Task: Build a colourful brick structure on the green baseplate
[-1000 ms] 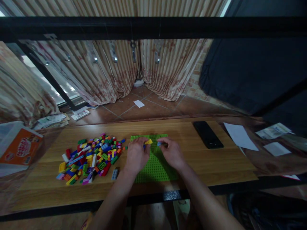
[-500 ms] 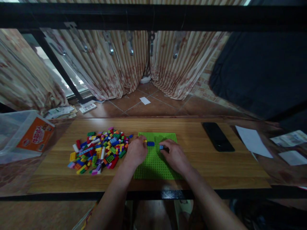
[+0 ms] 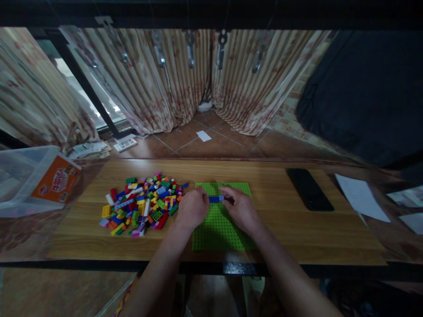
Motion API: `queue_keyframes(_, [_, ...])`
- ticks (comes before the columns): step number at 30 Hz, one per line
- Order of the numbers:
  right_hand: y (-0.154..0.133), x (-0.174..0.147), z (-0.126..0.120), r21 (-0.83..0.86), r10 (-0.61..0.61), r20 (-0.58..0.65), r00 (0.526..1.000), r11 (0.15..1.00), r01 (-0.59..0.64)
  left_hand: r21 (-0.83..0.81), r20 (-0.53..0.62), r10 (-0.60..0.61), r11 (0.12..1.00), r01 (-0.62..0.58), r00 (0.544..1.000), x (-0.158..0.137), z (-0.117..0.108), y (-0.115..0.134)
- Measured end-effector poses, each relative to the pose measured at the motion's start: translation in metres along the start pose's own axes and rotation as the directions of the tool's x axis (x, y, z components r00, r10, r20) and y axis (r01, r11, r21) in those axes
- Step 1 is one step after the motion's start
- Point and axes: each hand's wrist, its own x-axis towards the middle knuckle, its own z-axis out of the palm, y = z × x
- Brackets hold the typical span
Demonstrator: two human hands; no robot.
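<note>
My left hand [image 3: 194, 207] is closed on the left end of a dark blue building brick [image 3: 214, 199], over the upper part of a green baseplate [image 3: 218, 233]. Between the thumb and fingers of my right hand [image 3: 240, 206] is a light blue brick [image 3: 221, 198]. It meets the right end of the dark blue one; whether the two are joined I cannot tell. My left fingertips are hidden behind the hand. A heap of mixed coloured bricks [image 3: 142, 204] lies just left of the baseplate.
A black phone [image 3: 309, 189] lies on the wooden table [image 3: 280, 233], right of the baseplate. Beyond it is a white sheet of paper [image 3: 361, 197]. A clear plastic box [image 3: 20, 154] with an orange label stands at the far left.
My right hand has brought the light blue brick leftward against the dark blue brick. A gap separated them before. The whole view has shifted slightly.
</note>
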Motion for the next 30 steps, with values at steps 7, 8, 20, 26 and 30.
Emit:
queue_keyframes(7, [0.003, 0.001, -0.004, -0.001, -0.009, 0.06, 0.998, 1.0, 0.009, -0.027, 0.029, 0.009, 1.0, -0.008, 1.0, 0.0, 0.001, 0.008])
queue_keyframes(8, [0.003, 0.001, -0.004, -0.003, -0.01, 0.064, 0.998, 1.0, 0.011, -0.029, 0.029, 0.005, 1.0, -0.004, 1.0, 0.0, 0.001, 0.009])
queue_keyframes(20, [-0.006, 0.003, -0.01, 0.018, 0.008, 0.117, 0.993, 1.0, -0.011, -0.088, -0.021, -0.035, 0.996, 0.033, 0.999, 0.002, 0.012, 0.012])
queue_keyframes(26, [-0.008, 0.004, -0.01, -0.042, -0.007, 0.104, 0.995, 0.999, 0.012, -0.135, 0.012, -0.127, 0.983, 0.128, 0.992, 0.007, 0.012, 0.017])
queue_keyframes(30, [-0.008, 0.006, -0.009, -0.049, 0.011, 0.098, 0.995, 0.999, -0.006, -0.173, 0.035, -0.159, 0.971, 0.163, 0.987, 0.01, 0.011, 0.02])
